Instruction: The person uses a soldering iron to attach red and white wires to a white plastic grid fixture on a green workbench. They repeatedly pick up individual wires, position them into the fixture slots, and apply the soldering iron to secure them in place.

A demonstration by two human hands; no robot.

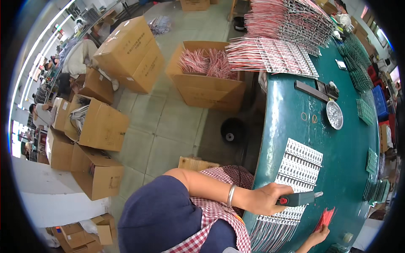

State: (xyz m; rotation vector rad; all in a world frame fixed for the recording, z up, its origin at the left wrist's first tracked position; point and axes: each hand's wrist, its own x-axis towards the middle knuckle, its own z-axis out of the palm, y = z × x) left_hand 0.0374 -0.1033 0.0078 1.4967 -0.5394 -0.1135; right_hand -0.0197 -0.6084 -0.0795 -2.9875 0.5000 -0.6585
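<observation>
My left hand [266,198] is closed round the rear of a dark grey-green, gun-shaped hand tool [300,199] with a red button and a metal tip. Beneath the tool lie white boards [301,162] with rows of small dark parts. Thin red and white wires [274,231] trail from the boards' near end. Over the table to the right, my right hand [320,236] pinches a fanned bundle of red wires [325,219], and the tool's tip points above it, apart from it. The grip of the tool is partly hidden by my left hand.
A metal bowl of small parts [334,114], a dark bar-shaped tool [311,90] and rubber bands [314,119] lie farther along the green table [287,105]. Wired boards [287,55] are piled at its far end. Left of it stands a carton [211,90] of wires. Green boards [371,160] line the right edge.
</observation>
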